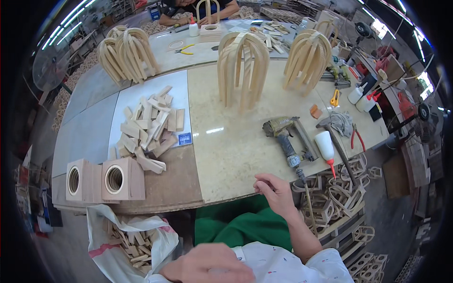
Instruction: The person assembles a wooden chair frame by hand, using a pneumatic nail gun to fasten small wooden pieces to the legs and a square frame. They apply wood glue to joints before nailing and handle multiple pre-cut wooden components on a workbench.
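The woven white sack (100, 220) bulges with flat wood strips (138, 245); beside it the blurred left hand (212, 265) crosses the shirt (283, 265), grip unclear. Apart, the right hand (275, 192) hangs loosely curled, below the metal nailer (287, 141) on the smooth table (222, 165).

Left hand (212, 264) motion-blurred, clipped by lower edge; finger positions unreadable. Co-worker (189, 9) cropped at top edge. White sack (100, 232): bottom hidden under wood offcuts (137, 246).
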Demonstrator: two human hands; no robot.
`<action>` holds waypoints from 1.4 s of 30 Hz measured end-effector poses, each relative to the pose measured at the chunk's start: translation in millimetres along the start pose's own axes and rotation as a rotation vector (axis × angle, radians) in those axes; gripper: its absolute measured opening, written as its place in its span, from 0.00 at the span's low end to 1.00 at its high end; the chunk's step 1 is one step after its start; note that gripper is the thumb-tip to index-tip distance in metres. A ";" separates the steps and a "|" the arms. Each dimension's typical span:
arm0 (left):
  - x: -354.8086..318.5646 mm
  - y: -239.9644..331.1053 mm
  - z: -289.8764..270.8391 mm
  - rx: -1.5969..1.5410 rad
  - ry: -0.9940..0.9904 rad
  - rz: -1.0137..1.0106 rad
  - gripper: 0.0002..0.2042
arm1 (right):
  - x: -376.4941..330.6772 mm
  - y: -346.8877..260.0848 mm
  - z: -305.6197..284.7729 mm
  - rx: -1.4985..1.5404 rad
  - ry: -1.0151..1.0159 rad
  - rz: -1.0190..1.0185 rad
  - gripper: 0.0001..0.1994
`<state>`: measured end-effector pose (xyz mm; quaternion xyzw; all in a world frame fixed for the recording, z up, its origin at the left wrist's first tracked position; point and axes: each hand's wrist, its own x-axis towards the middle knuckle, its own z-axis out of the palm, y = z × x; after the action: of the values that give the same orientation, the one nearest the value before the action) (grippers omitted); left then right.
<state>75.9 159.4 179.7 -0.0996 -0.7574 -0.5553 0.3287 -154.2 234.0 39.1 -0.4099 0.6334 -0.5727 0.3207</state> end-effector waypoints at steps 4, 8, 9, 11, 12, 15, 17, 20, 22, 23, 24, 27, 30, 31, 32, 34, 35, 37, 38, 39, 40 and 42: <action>22.1 15.8 1.2 -0.130 -0.015 0.357 0.07 | 4.6 19.5 6.5 -0.036 0.007 0.018 0.09; 27.9 9.4 6.1 -0.127 0.027 0.393 0.04 | 6.2 50.3 8.3 -0.057 0.067 0.041 0.08; 28.1 9.9 5.7 -0.118 0.033 0.403 0.04 | 11.9 54.4 10.9 -0.043 0.074 0.020 0.08; 28.2 10.3 5.4 -0.101 0.044 0.424 0.04 | 15.9 56.5 13.6 -0.079 0.118 0.038 0.08; 29.8 9.8 4.4 -0.094 0.051 0.420 0.04 | 16.0 58.3 14.9 -0.099 0.141 0.050 0.08; 37.5 14.1 5.4 -0.022 0.148 0.351 0.05 | 18.0 62.2 20.7 -0.132 0.212 0.051 0.07; 40.7 23.2 15.7 0.087 0.319 0.223 0.06 | 18.6 67.9 22.1 -0.129 0.257 -0.021 0.07; 36.7 19.7 12.6 0.036 0.250 0.275 0.06 | 16.2 71.0 26.5 -0.165 0.287 -0.056 0.07; 34.9 16.1 7.0 0.003 0.203 0.317 0.06 | 17.4 69.8 27.6 -0.165 0.292 -0.059 0.06; 34.5 15.9 4.9 -0.014 0.180 0.338 0.06 | 17.9 69.6 27.9 -0.165 0.290 -0.063 0.06; 34.5 15.8 3.2 -0.009 0.172 0.350 0.06 | 17.3 70.0 26.9 -0.168 0.291 -0.066 0.07; 33.5 14.5 -0.2 -0.001 0.157 0.401 0.05 | 17.3 70.3 26.7 -0.170 0.291 -0.061 0.07; 30.2 8.7 0.3 0.004 0.160 0.465 0.04 | 17.2 70.8 26.8 -0.174 0.289 -0.058 0.07; 29.2 8.0 1.1 0.010 0.163 0.470 0.04 | 16.9 71.0 26.7 -0.177 0.289 -0.059 0.07; 28.1 7.8 1.7 0.015 0.167 0.475 0.04 | 16.6 71.7 26.7 -0.175 0.288 -0.059 0.07; 26.1 8.1 1.3 0.016 0.156 0.461 0.04 | 17.1 73.3 27.2 -0.169 0.293 -0.059 0.07; 24.7 8.3 1.2 0.016 0.150 0.454 0.04 | 16.6 73.9 27.1 -0.172 0.294 -0.063 0.07; 20.8 5.7 -1.6 0.009 0.096 0.462 0.04 | 16.7 75.6 27.8 -0.175 0.300 -0.070 0.07; 19.7 4.2 -3.0 0.006 0.069 0.466 0.04 | 18.0 74.9 27.2 -0.183 0.304 -0.069 0.07; 19.0 4.3 -3.8 -0.008 0.059 0.464 0.05 | 18.5 73.6 27.2 -0.190 0.303 -0.064 0.07; 18.4 4.4 -4.4 -0.022 0.049 0.461 0.05 | 18.1 73.2 27.2 -0.197 0.302 -0.060 0.07; 19.0 4.1 -5.8 -0.026 0.023 0.462 0.05 | 17.2 73.0 27.5 -0.197 0.303 -0.056 0.07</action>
<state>65.7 151.6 195.3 -0.2683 -0.7036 -0.4759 0.4544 -149.1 206.6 -35.8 -0.3661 0.7157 -0.5718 0.1638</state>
